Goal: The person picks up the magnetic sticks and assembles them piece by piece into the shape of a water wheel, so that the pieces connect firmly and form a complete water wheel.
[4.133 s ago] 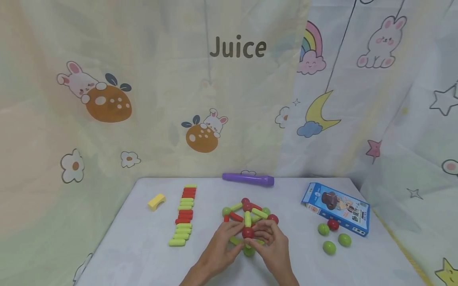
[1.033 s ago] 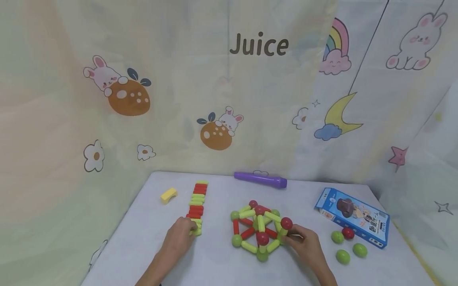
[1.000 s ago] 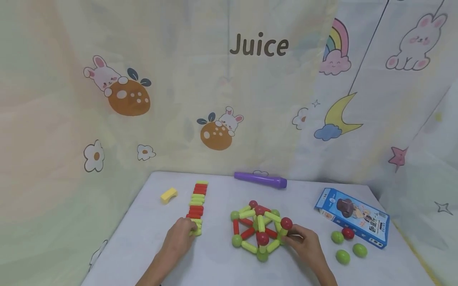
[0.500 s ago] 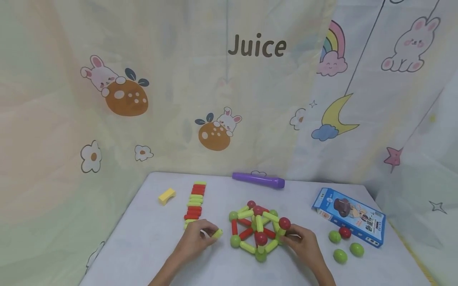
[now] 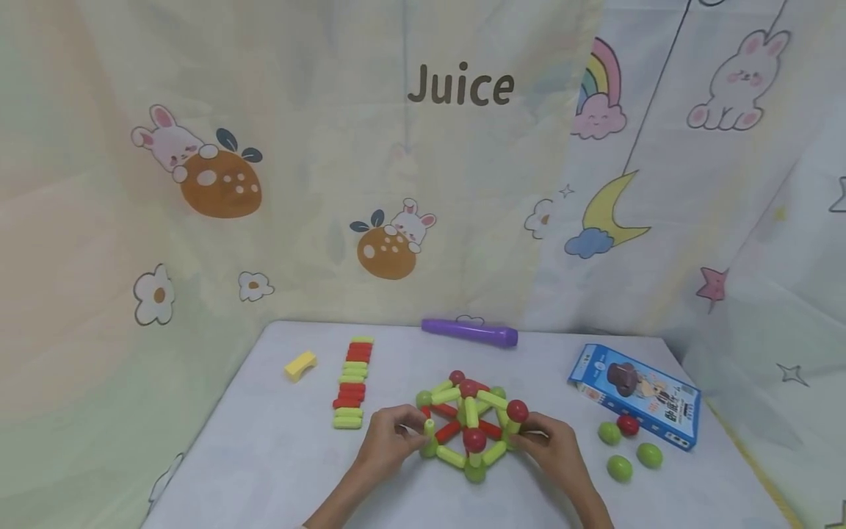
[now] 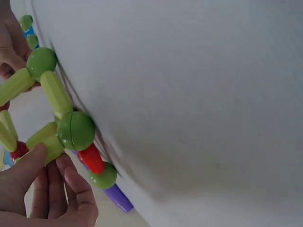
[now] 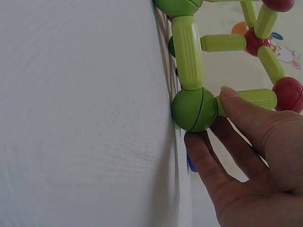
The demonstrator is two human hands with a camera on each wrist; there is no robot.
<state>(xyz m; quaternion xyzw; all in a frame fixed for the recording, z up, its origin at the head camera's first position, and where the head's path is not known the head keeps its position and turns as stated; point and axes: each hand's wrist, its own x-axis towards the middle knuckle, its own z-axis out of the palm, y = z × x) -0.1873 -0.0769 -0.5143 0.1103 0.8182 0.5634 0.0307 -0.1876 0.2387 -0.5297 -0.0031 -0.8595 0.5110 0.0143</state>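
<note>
A magnetic ball-and-stick frame of red and green balls joined by yellow-green and red rods stands mid-table. My left hand pinches an upright yellow-green rod between thumb and fingers, its lower end at a green ball on the frame's left front. Nothing caps that rod's top in the head view. On the other side, my right hand holds another upright rod, thumb along it and fingertips by the green ball at its foot. A red ball tops this one.
A row of red and yellow-green rods lies left, beside a yellow arch block. Behind the frame is a purple microphone-shaped piece. Several loose balls lie at the right by a blue box. A printed curtain hangs behind.
My left hand has taken a yellow-green rod from the row's near end and carried it right to the frame's left-front green ball. My right hand has stayed at the frame's right side this last second.
</note>
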